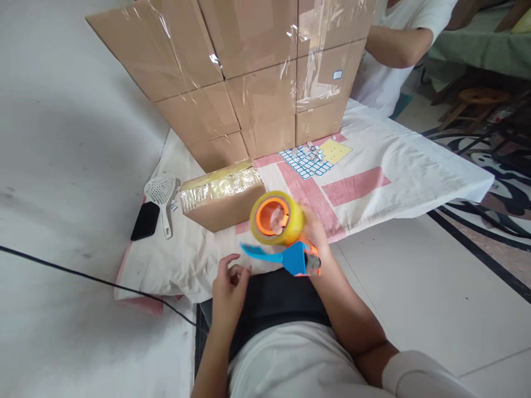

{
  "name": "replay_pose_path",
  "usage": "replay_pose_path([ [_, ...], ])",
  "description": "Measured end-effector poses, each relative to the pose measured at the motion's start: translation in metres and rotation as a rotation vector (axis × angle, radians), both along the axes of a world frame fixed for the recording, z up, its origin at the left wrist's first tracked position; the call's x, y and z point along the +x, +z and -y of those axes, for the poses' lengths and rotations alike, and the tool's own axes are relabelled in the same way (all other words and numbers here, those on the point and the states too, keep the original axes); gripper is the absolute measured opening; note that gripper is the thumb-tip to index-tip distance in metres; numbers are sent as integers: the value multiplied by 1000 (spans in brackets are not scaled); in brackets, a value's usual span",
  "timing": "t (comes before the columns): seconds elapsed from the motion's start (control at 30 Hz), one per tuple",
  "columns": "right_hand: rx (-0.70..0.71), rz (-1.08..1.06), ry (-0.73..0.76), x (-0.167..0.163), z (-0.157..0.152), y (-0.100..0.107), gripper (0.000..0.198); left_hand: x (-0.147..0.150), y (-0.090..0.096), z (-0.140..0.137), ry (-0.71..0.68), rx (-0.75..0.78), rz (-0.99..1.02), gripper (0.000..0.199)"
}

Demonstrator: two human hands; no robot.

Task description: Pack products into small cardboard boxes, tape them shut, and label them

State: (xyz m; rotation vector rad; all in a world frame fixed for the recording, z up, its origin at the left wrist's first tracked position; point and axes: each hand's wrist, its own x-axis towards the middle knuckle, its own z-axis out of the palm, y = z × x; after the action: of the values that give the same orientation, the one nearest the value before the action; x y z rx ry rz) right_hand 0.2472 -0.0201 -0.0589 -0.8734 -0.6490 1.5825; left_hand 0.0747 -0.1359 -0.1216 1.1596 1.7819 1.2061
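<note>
My right hand (315, 231) is closed on a tape dispenser (295, 257) with a blue and orange body. It carries a roll of yellowish tape (295, 220) on an orange hub. Most of the right fingers are hidden behind the dispenser. Near my lap, my left hand (230, 282) hovers at the table's front edge, fingers loosely curled and apart, with nothing visible in them. Beyond both hands a small cardboard box (228, 205) rests on the cloth, its top covered in clear, shiny tape.
A large wall of taped cardboard boxes (261, 77) stands at the back. On the left lie a white slotted scoop (161, 190) and a black flat object (145, 220). Stickers (309, 166) lie on the tablecloth (398, 143). Another person's arm (398, 47) shows behind the boxes.
</note>
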Motion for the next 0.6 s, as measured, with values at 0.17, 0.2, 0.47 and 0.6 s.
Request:
replay_pose_path([
  [0.17, 263, 272, -465, 45, -16, -3, 48, -42, -14, 7, 184, 2, 83, 61],
  [0.2, 322, 370, -527, 57, -26, -7, 49, -47, -12, 8, 197, 14, 86, 62],
  [0.47, 374, 726, -556, 158, -150, -39, 60, -53, 18, -17, 153, 198, 135, 65],
  [0.6, 281, 843, -562, 184, -171, -40, 54, -44, 31, -32, 122, 228, 145, 67],
])
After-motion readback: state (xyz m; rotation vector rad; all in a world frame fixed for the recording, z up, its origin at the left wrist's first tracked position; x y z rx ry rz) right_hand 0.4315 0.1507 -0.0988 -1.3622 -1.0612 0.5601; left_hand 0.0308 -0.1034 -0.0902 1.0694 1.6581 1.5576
